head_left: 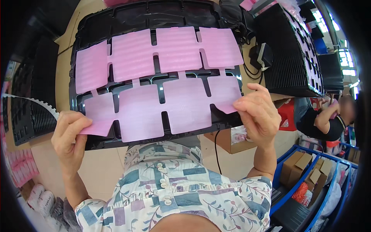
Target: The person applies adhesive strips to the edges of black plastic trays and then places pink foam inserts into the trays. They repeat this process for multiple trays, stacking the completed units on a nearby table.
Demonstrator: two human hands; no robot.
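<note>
A pink foam sheet (141, 107), cut into two rows of linked rectangular panels, spreads over a black plastic tray (185, 14) with several compartments. My left hand (69, 135) pinches the sheet's near left corner between thumb and fingers. At the near right corner, my right hand (259, 114) grips the edge the same way, and that corner bends up. The far row of panels lies across the middle of the tray, while the near row reaches toward the tray's front edge. Dark compartment walls show through the slots between panels.
Tall stacks of black trays (284, 54) stand on the right, and more trays (36, 92) on the left. A black adapter (261, 56) with cables lies beside the tray. Blue-framed racks (295, 154) hold cardboard boxes (295, 170) at lower right. Another person (328, 120) is farther right.
</note>
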